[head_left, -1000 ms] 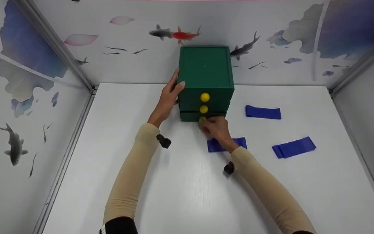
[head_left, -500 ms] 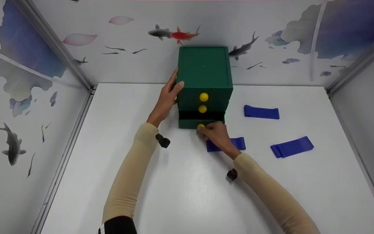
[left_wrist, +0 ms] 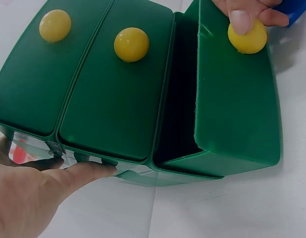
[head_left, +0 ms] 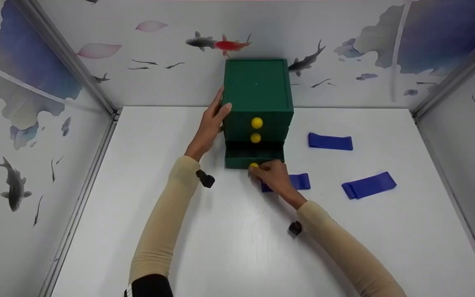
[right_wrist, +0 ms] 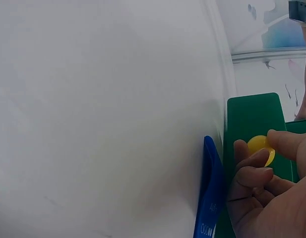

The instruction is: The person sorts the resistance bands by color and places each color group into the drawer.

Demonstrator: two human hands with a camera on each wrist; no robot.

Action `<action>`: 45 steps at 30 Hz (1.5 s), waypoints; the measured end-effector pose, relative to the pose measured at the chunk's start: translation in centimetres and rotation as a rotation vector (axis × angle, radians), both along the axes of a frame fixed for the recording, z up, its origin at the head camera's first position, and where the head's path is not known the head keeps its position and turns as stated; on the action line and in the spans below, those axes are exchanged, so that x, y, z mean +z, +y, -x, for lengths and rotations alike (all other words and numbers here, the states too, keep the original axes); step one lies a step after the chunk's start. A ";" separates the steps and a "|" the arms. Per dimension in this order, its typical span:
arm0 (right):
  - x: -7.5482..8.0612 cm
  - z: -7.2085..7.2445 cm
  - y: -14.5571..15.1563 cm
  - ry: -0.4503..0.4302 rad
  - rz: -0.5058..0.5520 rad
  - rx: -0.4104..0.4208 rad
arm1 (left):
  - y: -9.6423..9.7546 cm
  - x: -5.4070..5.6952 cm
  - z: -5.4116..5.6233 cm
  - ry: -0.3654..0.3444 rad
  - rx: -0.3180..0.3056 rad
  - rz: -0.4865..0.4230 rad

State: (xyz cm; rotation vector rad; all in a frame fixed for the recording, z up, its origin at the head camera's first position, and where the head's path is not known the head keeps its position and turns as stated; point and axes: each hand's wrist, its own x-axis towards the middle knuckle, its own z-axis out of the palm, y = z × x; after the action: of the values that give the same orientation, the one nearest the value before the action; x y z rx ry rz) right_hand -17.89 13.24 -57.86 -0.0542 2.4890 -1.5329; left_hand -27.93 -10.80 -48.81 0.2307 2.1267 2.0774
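Note:
A green drawer cabinet (head_left: 258, 86) with three stacked drawers and round yellow knobs stands against the back wall. Its bottom drawer (left_wrist: 237, 104) is pulled partway out; the upper two are closed. My right hand (head_left: 275, 175) pinches the bottom drawer's yellow knob (right_wrist: 260, 147) between thumb and fingers. Flat against the cabinet's left side, my left hand (head_left: 211, 126) rests with its fingers straight and the thumb near the front edge, as the left wrist view (left_wrist: 24, 193) also shows. Under the right hand lies a blue folded band (head_left: 300, 181), partly covered by it.
Two more blue bands lie on the white table to the right, one farther back (head_left: 330, 141) and one nearer (head_left: 369, 185). White walls printed with fish and petals enclose the table on the left, back and right.
The bottom drawer has slid out toward the person, drawn by the right hand on its knob. My left hand has stayed against the cabinet's side.

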 end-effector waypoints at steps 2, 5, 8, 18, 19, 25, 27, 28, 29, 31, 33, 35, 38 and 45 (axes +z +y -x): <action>0.0 -0.1 0.2 -0.004 -0.009 0.006 | 0.0 -0.1 0.0 -0.002 0.003 0.001; 0.1 -0.5 0.9 -0.010 -0.035 0.018 | 0.1 -0.1 -0.1 -0.006 -0.003 0.003; 0.3 -1.1 2.0 0.001 -0.072 0.026 | 0.2 0.0 -0.1 -0.007 -0.012 -0.003; 1.0 -1.8 6.4 0.025 -0.130 -0.030 | 0.0 0.1 0.0 0.000 0.000 0.002; 0.9 -1.8 6.7 0.026 -0.136 -0.037 | 0.0 0.1 0.0 0.001 0.001 0.000; 0.6 -2.0 9.1 0.059 -0.165 -0.081 | 0.0 0.0 0.0 0.004 -0.002 -0.014; 0.6 -2.1 10.0 0.063 -0.168 -0.095 | 0.0 0.0 0.0 0.003 -0.003 -0.014; 0.6 -2.2 10.4 0.064 -0.167 -0.101 | 0.0 0.0 0.0 0.003 -0.003 -0.014; 0.6 -2.3 10.8 0.066 -0.169 -0.105 | 0.0 0.0 0.0 0.004 -0.003 -0.013; 0.5 -2.4 11.5 0.072 -0.180 -0.113 | 0.0 0.0 0.0 0.003 -0.003 -0.008; 0.4 -2.6 12.1 0.079 -0.195 -0.119 | 0.0 0.0 -0.1 0.003 -0.006 -0.005; 0.3 -2.8 12.5 0.089 -0.210 -0.118 | 0.0 0.0 0.0 0.003 -0.008 -0.004; 0.1 -3.2 12.5 0.098 -0.217 -0.122 | 0.0 0.1 0.0 -0.005 -0.008 -0.004; 0.1 -3.2 10.8 0.137 -0.237 -0.110 | 0.2 0.1 0.0 -0.006 0.004 -0.005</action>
State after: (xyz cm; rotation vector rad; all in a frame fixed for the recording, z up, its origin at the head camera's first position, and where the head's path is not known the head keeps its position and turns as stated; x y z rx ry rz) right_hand -14.72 24.08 -57.78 0.0175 2.8076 -1.3018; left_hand -27.89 -10.59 -48.68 0.2209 2.1207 2.0833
